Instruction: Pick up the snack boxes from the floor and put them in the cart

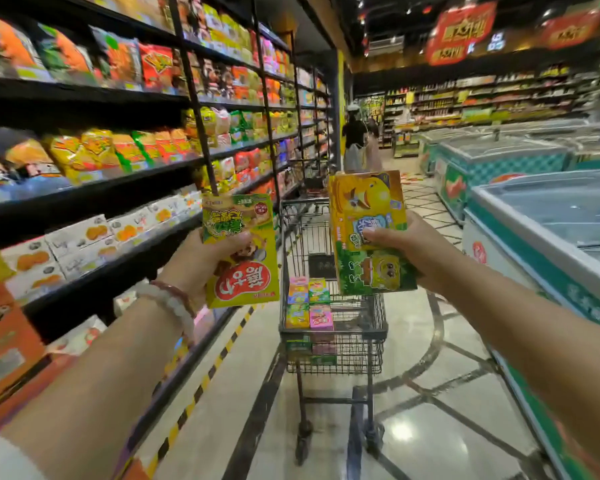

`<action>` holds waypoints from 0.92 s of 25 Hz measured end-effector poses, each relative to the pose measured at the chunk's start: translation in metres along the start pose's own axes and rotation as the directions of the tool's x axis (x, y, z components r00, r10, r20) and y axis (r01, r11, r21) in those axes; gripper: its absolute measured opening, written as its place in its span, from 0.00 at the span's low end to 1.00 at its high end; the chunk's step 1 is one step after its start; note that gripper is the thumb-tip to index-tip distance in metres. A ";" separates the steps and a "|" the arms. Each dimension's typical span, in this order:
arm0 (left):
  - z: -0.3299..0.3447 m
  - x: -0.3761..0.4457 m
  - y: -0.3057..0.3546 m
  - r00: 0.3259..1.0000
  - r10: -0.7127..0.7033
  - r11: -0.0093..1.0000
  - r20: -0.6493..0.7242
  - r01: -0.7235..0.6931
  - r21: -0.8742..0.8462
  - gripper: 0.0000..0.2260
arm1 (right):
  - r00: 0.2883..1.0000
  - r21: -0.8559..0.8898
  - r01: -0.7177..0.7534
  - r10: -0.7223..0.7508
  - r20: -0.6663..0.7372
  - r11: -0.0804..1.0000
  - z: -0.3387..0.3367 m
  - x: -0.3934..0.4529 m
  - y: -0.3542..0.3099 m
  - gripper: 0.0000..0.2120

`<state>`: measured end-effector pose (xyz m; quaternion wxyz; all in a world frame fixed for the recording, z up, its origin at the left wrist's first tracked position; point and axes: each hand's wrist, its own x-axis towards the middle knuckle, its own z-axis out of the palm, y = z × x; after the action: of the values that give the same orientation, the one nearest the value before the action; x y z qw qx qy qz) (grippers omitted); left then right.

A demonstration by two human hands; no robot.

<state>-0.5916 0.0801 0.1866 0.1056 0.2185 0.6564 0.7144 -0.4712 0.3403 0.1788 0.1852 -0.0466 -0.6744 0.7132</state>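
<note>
Illumination is bright and even, supplied by small ceiling spotlights (409, 10) set in a dark ceiling, with white glare patches on the glossy pale tiled floor (430, 441) and a soft sheen on the glass lids of the teal chest freezers (551, 216). Motion blur smears the black shelving of packaged snacks (84, 157) at left and the red hanging banners (461, 32). Wide-angle distortion bends straight lines toward the frame edges.
</note>
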 end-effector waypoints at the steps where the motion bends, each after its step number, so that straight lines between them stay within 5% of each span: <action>1: 0.010 0.026 -0.015 1.000 -0.014 1.000 0.017 0.014 -0.005 0.20 | 1.000 -0.012 -0.007 0.007 -0.022 1.000 -0.014 0.020 0.008 0.28; 4: 0.033 0.091 -0.057 0.997 -0.081 0.996 0.007 0.081 -0.043 0.30 | 0.998 -0.026 -0.043 0.042 -0.042 0.999 -0.046 0.079 0.034 0.33; 10: 0.042 0.189 -0.154 0.965 -0.259 0.956 0.031 0.260 -0.138 0.26 | 0.980 -0.019 -0.191 0.190 -0.054 0.981 -0.064 0.179 0.103 0.24; 15: 0.020 0.277 -0.212 0.942 -0.333 0.928 0.038 0.335 -0.162 0.12 | 0.955 0.002 -0.291 0.291 -0.055 0.957 -0.056 0.270 0.170 0.19; 20: -0.005 0.363 -0.260 0.902 -0.425 0.889 0.074 0.431 -0.152 0.32 | 0.906 0.036 -0.419 0.420 -0.046 0.907 -0.037 0.347 0.243 0.22; 23: -0.008 0.406 -0.285 0.884 -0.461 0.875 0.082 0.468 -0.126 0.32 | 0.879 0.091 -0.462 0.469 -0.083 0.882 -0.037 0.387 0.274 0.30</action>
<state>-0.9921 0.2842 -0.0234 0.3055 0.0641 0.6340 0.7075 -0.8735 0.4956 -0.0220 0.0440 -0.2375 -0.6082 0.7561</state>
